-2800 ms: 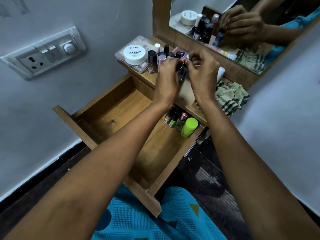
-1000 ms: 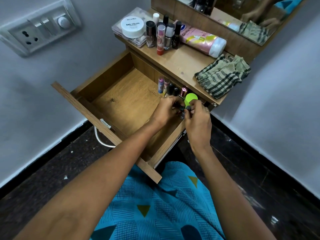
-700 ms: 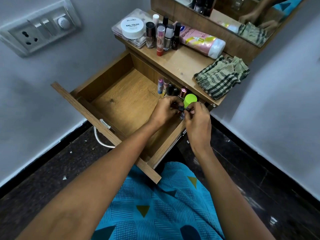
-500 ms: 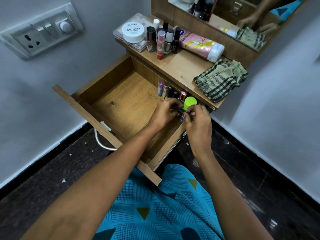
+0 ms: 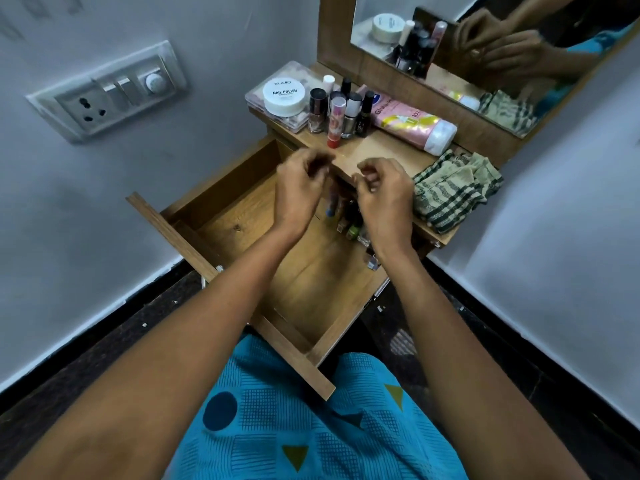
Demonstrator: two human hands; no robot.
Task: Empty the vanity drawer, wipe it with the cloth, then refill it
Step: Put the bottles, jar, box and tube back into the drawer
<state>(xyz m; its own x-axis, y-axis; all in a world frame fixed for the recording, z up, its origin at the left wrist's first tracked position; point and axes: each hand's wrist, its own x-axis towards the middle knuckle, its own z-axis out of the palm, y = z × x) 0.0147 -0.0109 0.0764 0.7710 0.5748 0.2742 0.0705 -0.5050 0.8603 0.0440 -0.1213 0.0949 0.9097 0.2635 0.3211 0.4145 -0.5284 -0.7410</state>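
Observation:
The wooden vanity drawer (image 5: pixel 294 271) is pulled out over my lap. Several small nail polish bottles (image 5: pixel 348 221) stand in its back right corner, partly hidden by my hands. My left hand (image 5: pixel 300 190) and my right hand (image 5: pixel 385 197) hover side by side above that corner, level with the vanity top's front edge. Their fingers are loosely curled and blurred, and I see nothing in them. The green checked cloth (image 5: pixel 453 188) lies folded on the vanity top (image 5: pixel 377 150), just right of my right hand.
At the back left of the top stand more polish bottles (image 5: pixel 341 110), a white nail polish jar (image 5: pixel 284 97) on a clear box, and a lying pink tube (image 5: pixel 410 123). A mirror (image 5: pixel 485 46) rises behind. A switchboard (image 5: pixel 107 91) is on the left wall.
Both hands have let go of the small bottle in the drawer's back right corner and risen towards the vanity top. The green-capped bottle is now hidden behind my right hand.

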